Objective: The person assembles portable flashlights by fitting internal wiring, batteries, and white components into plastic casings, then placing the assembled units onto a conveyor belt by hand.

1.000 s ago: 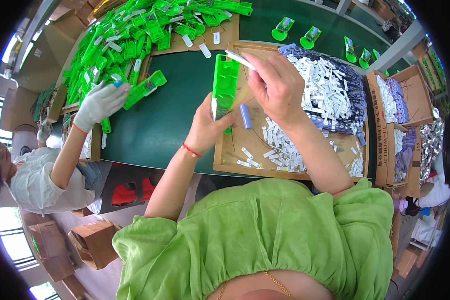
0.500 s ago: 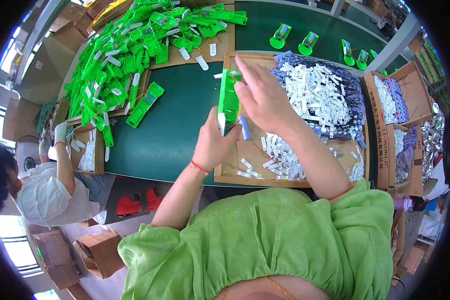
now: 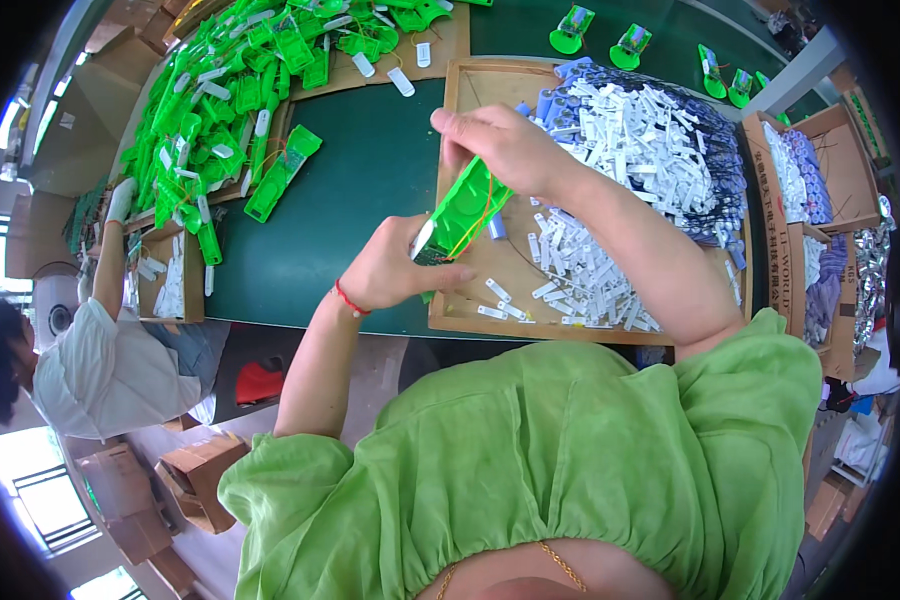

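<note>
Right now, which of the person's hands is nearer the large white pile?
Right: right hand is left of the large white pile; left hand is farther left and lower.

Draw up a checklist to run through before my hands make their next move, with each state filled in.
1. Left hand gripping the green casing at its near end: ok.
2. Right hand gripping the far end: cannot tell; it is over that end, but the contact is hidden.
3. Yellow wire fully tucked in: cannot tell; it runs along the casing.
4. White pieces available in the wooden tray: ok.
5. Co-worker's gloved hand away from the casing: ok, far left.
</note>
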{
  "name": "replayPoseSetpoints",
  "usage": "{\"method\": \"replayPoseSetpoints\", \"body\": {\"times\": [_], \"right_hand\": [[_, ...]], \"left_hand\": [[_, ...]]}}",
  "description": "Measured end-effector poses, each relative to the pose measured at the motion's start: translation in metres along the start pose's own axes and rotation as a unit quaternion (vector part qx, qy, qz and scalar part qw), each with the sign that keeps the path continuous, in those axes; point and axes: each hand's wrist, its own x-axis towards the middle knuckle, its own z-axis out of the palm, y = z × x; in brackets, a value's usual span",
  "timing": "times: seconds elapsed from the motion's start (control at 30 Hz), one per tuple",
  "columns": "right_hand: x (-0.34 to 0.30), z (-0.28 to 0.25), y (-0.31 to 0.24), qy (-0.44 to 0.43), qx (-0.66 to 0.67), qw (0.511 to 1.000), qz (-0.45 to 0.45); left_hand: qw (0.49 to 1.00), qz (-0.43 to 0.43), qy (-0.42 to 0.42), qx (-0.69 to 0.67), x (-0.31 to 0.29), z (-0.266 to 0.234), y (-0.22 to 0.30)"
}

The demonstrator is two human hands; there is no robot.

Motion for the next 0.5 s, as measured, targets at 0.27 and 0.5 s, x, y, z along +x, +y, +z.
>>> {"method": "replayPoseSetpoints", "body": {"times": [0.27,0.5], "right_hand": [[0.004,-0.010,0.005,0.254,0.020,0.959,-0.123],[-0.008,0.040,0.003,0.240,-0.005,0.964,-0.112]], "left_hand": [[0.952,0.162,0.133,-0.221,0.025,0.001,-0.013],[0.945,0.146,0.229,-0.180,0.037,0.020,-0.022]]}}
